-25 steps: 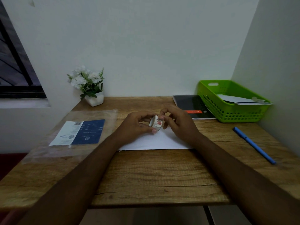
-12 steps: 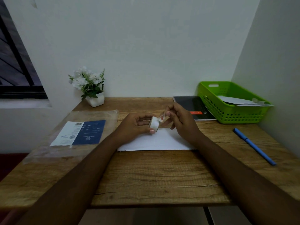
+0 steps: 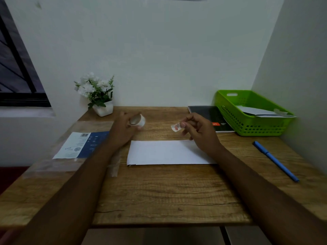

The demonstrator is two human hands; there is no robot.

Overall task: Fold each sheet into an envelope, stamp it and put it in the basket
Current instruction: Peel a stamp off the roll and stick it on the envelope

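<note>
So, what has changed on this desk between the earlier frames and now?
The hands have moved apart. The left hand carried the sticker roll to the left, still gripping it. The right hand pulled one sticker free of the roll and now pinches it, further to the right. The folded envelope, green basket, blue pen and notebook stayed where they were.

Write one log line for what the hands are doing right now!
step: stamping | left hand: holds stamp roll | right hand: pinches loose stamp | envelope: flat on desk, no stamp showing
</note>
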